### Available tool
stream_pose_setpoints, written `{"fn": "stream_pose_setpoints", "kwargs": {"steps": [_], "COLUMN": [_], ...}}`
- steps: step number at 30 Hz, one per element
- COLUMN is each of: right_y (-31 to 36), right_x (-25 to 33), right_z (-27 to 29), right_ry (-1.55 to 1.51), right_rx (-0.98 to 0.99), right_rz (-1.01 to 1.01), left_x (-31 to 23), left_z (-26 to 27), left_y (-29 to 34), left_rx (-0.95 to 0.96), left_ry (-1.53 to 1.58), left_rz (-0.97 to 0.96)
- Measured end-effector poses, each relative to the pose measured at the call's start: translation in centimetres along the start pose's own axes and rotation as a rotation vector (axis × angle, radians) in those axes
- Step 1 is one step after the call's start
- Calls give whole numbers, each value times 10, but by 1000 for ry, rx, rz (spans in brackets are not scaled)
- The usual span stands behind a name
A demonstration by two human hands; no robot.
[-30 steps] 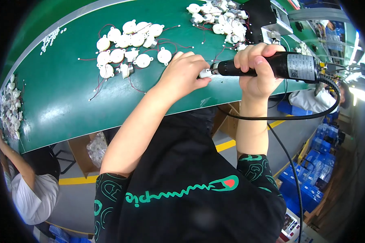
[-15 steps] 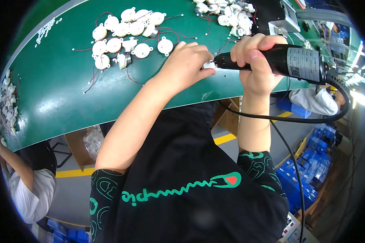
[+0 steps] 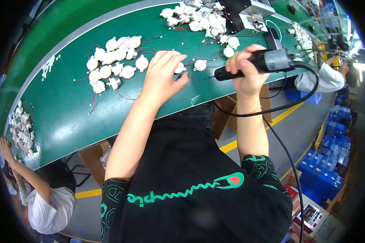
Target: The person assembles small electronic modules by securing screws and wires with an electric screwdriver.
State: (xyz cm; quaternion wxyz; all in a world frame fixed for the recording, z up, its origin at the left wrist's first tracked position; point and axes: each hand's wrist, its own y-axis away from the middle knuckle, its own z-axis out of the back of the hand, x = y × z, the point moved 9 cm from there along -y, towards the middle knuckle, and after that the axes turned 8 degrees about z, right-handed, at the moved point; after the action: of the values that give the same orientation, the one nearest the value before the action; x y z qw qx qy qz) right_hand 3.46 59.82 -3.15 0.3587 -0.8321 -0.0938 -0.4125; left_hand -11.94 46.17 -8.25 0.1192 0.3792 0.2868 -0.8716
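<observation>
Two bare hands work over a green bench [image 3: 71,117]. Left hand [image 3: 162,77]: spread, fingers extended together toward the right, thumb held well apart from them, a visible gap between. One white round part [image 3: 179,68] lies at this gap, partly hidden behind the fingers; contact cannot be determined. A second round part [image 3: 200,65], with two small side tabs, lies on the bench just right of it, between the left hand and the tool.

Right hand [image 3: 249,77]: wrapped firmly around a black electric screwdriver [image 3: 261,62], fingers over the top, thumb along the near side. Tool roughly horizontal, its tip pointing left over the bench. A black cable [image 3: 271,112] leaves the rear end and loops below the forearm.

Surroundings: a cluster of similar parts [image 3: 118,55] with red wires [image 3: 150,39] left of the left hand; a denser pile [image 3: 202,20] at the far side, near a black-and-silver device [image 3: 253,20]; small white rings [image 3: 48,67] near the bench's far-left edge. A co-worker's hand [image 3: 5,148] is beside another pile [image 3: 22,131] at far left.
</observation>
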Motion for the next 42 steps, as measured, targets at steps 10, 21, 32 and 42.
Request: {"fn": "stream_pose_setpoints", "kwargs": {"steps": [10, 21, 32, 42], "right_y": [-12, -84, -73, -56], "right_x": [36, 84, 56, 71], "right_z": [36, 151, 177, 100], "right_ry": [28, 398, 491, 220], "right_rx": [-27, -193, -212, -135], "right_rz": [169, 261, 191, 143], "left_x": [-7, -11, -11, -10], "left_z": [0, -3, -5, -4], "left_y": [0, -1, 2, 2], "left_rx": [-11, 10, 16, 20], "left_ry": [-62, -93, -121, -113], "left_rz": [-59, -49, -77, -84]}}
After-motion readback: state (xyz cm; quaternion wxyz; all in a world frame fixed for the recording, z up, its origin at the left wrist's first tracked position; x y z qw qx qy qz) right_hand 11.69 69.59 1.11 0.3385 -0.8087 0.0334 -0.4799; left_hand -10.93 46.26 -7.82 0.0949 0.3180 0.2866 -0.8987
